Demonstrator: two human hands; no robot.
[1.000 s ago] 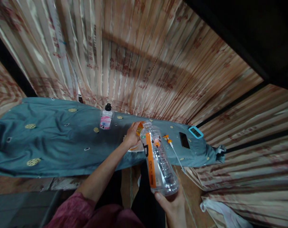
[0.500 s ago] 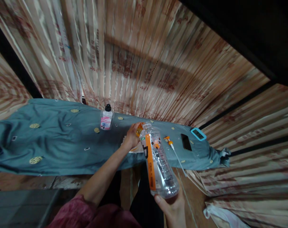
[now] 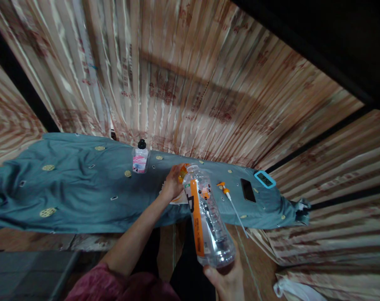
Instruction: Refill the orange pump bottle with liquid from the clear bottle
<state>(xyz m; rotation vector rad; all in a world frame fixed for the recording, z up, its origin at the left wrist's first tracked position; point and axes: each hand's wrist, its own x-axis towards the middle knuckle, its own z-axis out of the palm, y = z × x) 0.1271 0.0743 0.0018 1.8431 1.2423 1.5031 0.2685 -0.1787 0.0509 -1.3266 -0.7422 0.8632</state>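
Head view: your right hand (image 3: 229,281) is wrapped round the base of the clear bottle (image 3: 207,215), tilted w/ its neck toward the tabletop (image 3: 67,196). Your left hand (image 3: 173,184) has its grip pinched on the orange cap (image 3: 182,172) right at the bottle mouth, fingers closed on it. Keep the base braced firm, hold the neck steady, line the cap square w/ the mouth so threads don't cross, and turn w/ fingertips only. Mind the small bottle (image 3: 140,157), phone (image 3: 248,190) & pump tube (image 3: 229,196) lying nearby on the cloth.
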